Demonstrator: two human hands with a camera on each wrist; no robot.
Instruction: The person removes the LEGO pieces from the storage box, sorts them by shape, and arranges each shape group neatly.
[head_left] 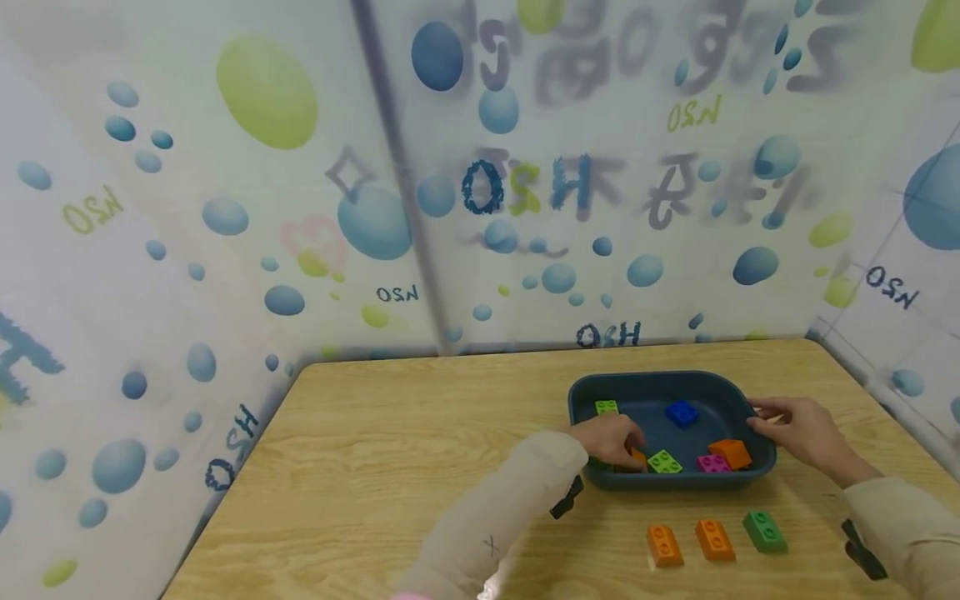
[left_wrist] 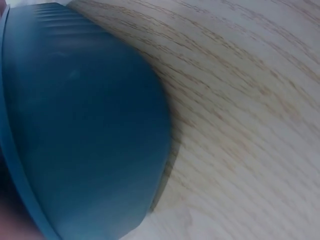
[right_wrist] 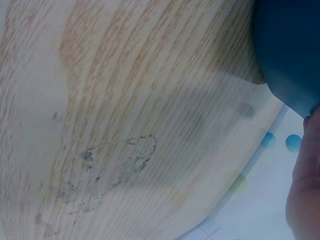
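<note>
A dark blue plastic tray [head_left: 675, 482] stands on the wooden table, with toy building bricks in it. My left hand [head_left: 609, 440] reaches over its near left side, fingers bent down around an orange brick [head_left: 637, 460] that they partly hide. At the right end my right hand [head_left: 806, 435] pinches the rim between thumb and fingers. Inside lie a lime brick [head_left: 664, 462], another lime brick [head_left: 606, 407], a blue brick [head_left: 682, 413], a magenta brick [head_left: 713, 463] and a larger orange brick [head_left: 731, 453]. The left wrist view shows mostly the tray's outer wall [left_wrist: 95, 115].
In front of the tray, two orange bricks [head_left: 664, 546] and a green brick [head_left: 765, 532] form a row on the table [head_left: 390, 467]. A patterned sheet [head_left: 525, 250] rises behind the table's far edge. Dark scuff marks [right_wrist: 100, 175] show on the tabletop.
</note>
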